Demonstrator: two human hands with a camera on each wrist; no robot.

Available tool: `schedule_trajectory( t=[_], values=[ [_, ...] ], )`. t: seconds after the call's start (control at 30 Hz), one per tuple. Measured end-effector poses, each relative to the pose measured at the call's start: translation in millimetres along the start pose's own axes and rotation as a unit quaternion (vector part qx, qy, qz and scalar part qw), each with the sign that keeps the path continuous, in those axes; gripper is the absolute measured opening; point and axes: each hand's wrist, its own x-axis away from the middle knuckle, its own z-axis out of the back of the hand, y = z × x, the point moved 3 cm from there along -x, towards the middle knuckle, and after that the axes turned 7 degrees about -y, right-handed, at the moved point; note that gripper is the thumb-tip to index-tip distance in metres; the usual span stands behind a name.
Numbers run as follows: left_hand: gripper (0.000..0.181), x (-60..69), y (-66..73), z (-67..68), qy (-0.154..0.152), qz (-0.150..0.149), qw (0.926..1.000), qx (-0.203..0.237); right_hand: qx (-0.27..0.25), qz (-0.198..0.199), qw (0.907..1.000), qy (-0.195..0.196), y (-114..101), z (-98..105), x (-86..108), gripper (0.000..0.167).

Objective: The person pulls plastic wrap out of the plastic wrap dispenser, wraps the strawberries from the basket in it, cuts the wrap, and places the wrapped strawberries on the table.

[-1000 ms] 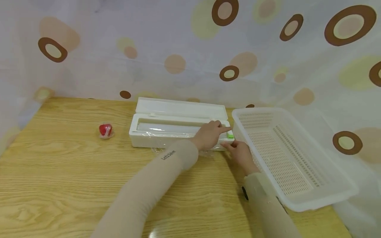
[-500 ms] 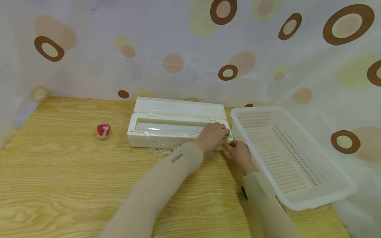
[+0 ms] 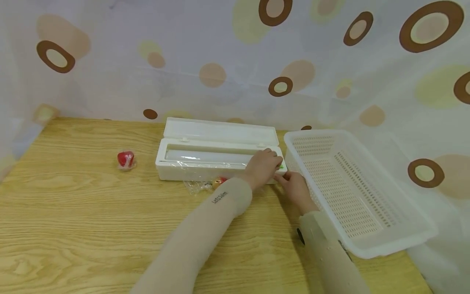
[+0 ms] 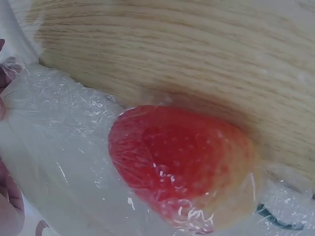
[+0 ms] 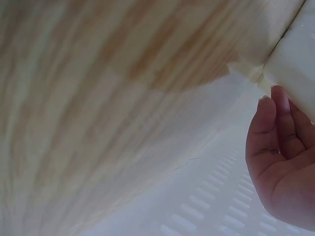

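A white cling film dispenser (image 3: pixel 183 171) stands with its lid up and a roll (image 3: pixel 205 157) inside. Clear cling film (image 4: pixel 74 132) comes off its front and lies over a red-and-yellow fruit (image 4: pixel 182 162), whose exact kind I cannot tell. At the dispenser's right end my left hand (image 3: pixel 262 165) curls its fingers over the green slider (image 3: pixel 281 166), partly hiding it. My right hand (image 3: pixel 295 190) is just below, at the front right corner, thumb and fingers pinching the film's edge. In the head view my left forearm covers part of the fruit (image 3: pixel 219 182).
To the right stands a white slotted plastic basket (image 3: pixel 352 196), close to my right hand and forearm. A small red item wrapped in clear film (image 3: pixel 126 159) lies left of the dispenser on the wooden table (image 3: pixel 92 228). A patterned curtain (image 3: pixel 183 61) hangs behind.
My left hand's extended index finger has bent, and the hand has curled over the slider. More of the fruit shows beside the left sleeve. My right hand stays at the corner.
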Motion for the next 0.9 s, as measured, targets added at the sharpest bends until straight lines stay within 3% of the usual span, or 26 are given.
schedule_trajectory(
  t=[0.13, 0.47, 0.73, 0.9],
  values=[
    [0.008, 2.6, -2.7, -2.0, 0.033, -0.012, 0.9994, -0.005, 0.001, -0.001, 1.0000, -0.001, -2, 0, -0.5, 0.039],
    [0.008, 12.6, -8.5, -7.4, 0.067, -0.035, 0.9971, 0.005, -0.011, -0.007, 0.9999, -0.008, -4, -6, 3.1, 0.038],
    [0.008, 20.4, -21.1, -3.4, 0.046, -0.037, 0.9980, 0.024, -0.021, -0.002, 0.9997, -0.011, -4, -5, -0.6, 0.040],
    [0.007, 29.0, -33.7, -3.7, 0.072, -0.040, 0.9956, 0.045, -0.017, -0.021, 0.9995, -0.016, -3, -1, 1.0, 0.042]
  ],
)
